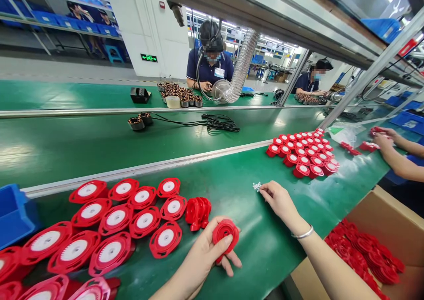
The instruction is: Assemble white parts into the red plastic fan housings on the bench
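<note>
Red plastic part (228,229) lay in the grip of the left hand (207,247), its round face turned up toward the head camera, the thumb pressed across the front and the other fingers curled beneath it, just above the near side of the green table (238,172). The right hand (281,200) reached forward to a small heap of white pieces (256,185), its thumb and forefinger drawn narrow at the heap's edge (whether a piece sat between the fingertips, I could not tell). A silver bracelet (303,233) circled the right wrist.

Just beyond the left hand, a few red parts (198,211) stood on edge, side by side. To the left of these spread loose rows of red housings (115,216) with white discs facing up, and a blue bin (15,214) stood at the far left. Past the right hand, a tighter group of red units (301,152) with white tops covered the table, and beyond it a co-worker's hands (384,139) held something red. Below the table edge, at the right, an open cardboard box (391,220) held a pile of red pieces (364,251)
</note>
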A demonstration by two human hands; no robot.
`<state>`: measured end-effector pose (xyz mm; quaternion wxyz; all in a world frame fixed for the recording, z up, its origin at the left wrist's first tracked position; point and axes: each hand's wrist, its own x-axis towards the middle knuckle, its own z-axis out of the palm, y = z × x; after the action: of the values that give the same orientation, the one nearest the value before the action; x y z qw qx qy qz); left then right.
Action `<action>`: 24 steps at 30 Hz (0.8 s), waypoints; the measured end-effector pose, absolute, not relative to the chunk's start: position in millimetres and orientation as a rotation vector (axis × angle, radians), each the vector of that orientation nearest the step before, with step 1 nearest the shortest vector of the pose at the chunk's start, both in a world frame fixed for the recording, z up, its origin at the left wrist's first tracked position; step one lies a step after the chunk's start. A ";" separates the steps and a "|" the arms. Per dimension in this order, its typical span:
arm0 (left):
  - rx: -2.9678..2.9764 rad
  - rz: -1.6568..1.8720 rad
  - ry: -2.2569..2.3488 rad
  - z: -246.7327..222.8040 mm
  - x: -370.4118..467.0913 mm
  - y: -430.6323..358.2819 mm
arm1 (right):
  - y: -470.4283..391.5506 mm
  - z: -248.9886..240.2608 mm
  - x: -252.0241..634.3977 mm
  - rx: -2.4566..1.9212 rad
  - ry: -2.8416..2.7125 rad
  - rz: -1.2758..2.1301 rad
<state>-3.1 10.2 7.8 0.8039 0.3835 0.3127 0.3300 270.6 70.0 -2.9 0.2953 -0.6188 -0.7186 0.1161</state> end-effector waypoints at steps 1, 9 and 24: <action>0.815 0.707 0.672 6.7 -3.2 10.3 | 70.1 -3.5 269.7 -1.640 -1.928 0.299; 0.831 0.727 0.630 -8.8 -1.4 8.2 | 70.9 -8.7 270.9 -1.615 -2.006 0.233; 0.832 0.768 0.612 -3.8 -1.4 7.1 | 24.8 20.5 218.9 -1.280 -2.068 0.280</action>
<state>-1.4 7.1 -3.8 0.8000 0.3880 0.2853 0.3580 218.9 24.8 20.5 0.3398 -0.4918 -0.7944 0.1075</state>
